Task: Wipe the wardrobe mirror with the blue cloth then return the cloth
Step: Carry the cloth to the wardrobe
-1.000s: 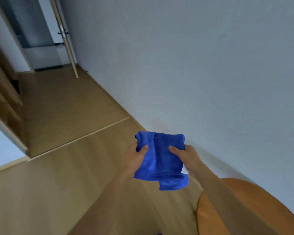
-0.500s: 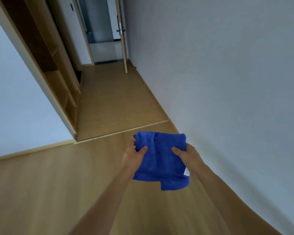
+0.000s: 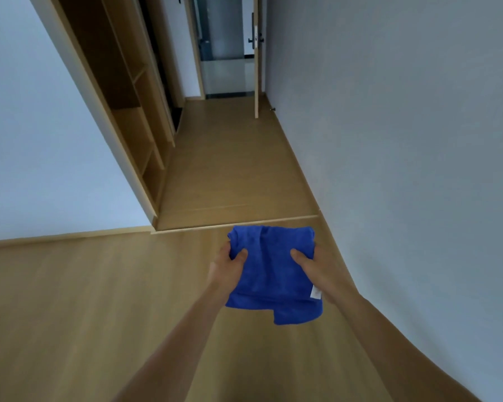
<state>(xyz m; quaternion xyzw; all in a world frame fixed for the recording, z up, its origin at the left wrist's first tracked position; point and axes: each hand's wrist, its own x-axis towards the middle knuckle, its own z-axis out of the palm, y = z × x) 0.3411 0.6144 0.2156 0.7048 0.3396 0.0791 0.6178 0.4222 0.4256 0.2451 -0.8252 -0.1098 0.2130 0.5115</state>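
A folded blue cloth (image 3: 270, 274) with a small white tag hangs in front of me above the wooden floor. My left hand (image 3: 227, 266) grips its left edge with the thumb on top. My right hand (image 3: 317, 271) grips its right edge the same way. A wooden wardrobe (image 3: 134, 111) with open shelves stands ahead on the left of the passage. No mirror surface can be made out on it from this angle.
A white wall (image 3: 418, 140) runs along my right, another white wall (image 3: 35, 140) stands at my left. A wooden passage floor (image 3: 230, 169) leads to an open door (image 3: 256, 68) at the far end. A floor threshold strip (image 3: 235, 224) crosses just ahead.
The view has swung left and forward: the round wooden table at the lower right has left the view, the wardrobe and passage now lie ahead. Both hands keep hold of the cloth.
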